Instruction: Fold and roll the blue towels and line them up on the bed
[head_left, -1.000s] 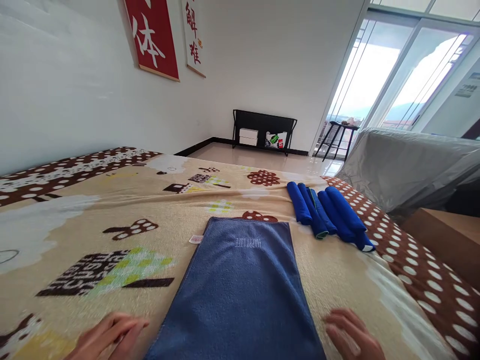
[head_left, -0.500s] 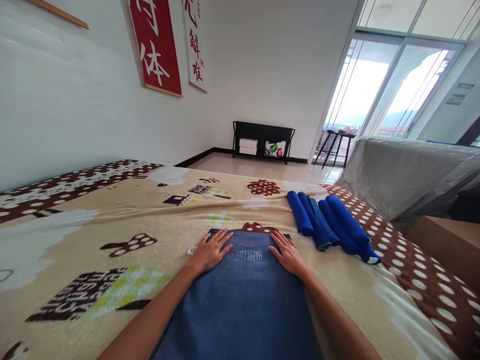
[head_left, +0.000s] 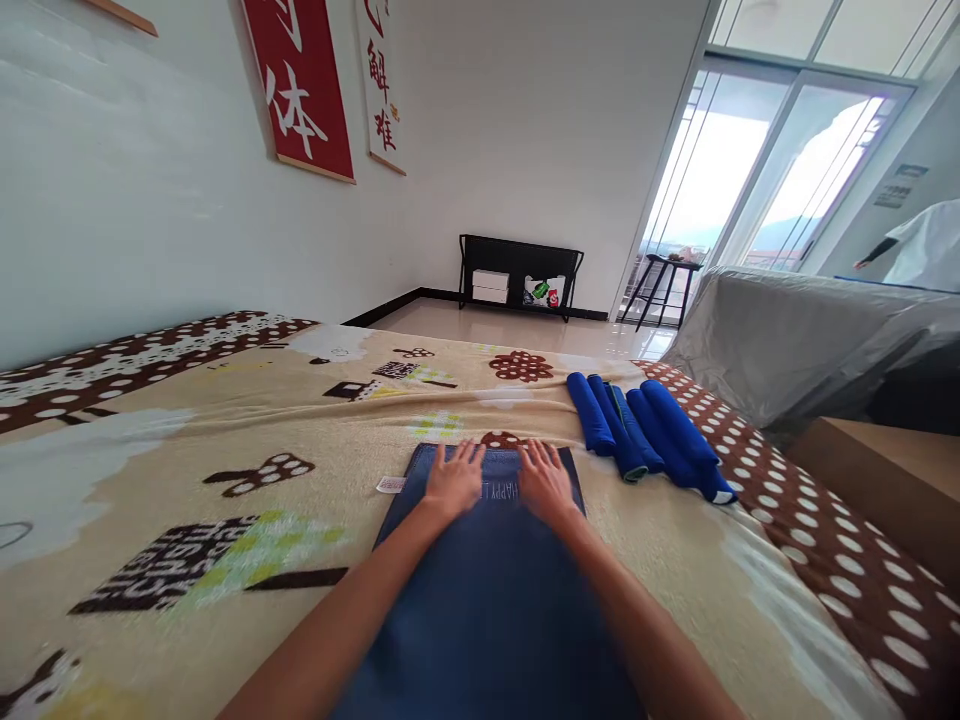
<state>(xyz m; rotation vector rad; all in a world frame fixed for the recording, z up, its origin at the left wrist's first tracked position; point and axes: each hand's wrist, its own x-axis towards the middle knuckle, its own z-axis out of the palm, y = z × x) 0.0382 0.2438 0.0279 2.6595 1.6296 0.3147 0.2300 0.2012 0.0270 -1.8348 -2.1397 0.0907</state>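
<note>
A dark blue cloth (head_left: 495, 590) with "HAPPY LIFE" lettering near its far edge lies flat on the patterned blanket (head_left: 285, 460). My left hand (head_left: 454, 482) is over the left part of the cloth's far end, its fingers spread and slightly blurred. Over the right part is my right hand (head_left: 546, 482), also with fingers apart, covering some of the lettering. Neither hand holds anything. Whether the palms touch the cloth or hover just above it, I cannot tell. A white tag (head_left: 391, 485) sticks out at the cloth's left edge.
Several rolled blue cloths (head_left: 645, 430) lie on the blanket at the right. Beyond the bed stand a black rack (head_left: 521, 275) and a stool (head_left: 664, 285). A plastic-covered piece of furniture (head_left: 810, 330) and a cardboard box (head_left: 877, 480) are at the right. A person (head_left: 930, 245) shows behind.
Both hands have moved inward, closer together, away from the cloth's side edges. The view has shifted slightly. A person has come into view at the right edge.
</note>
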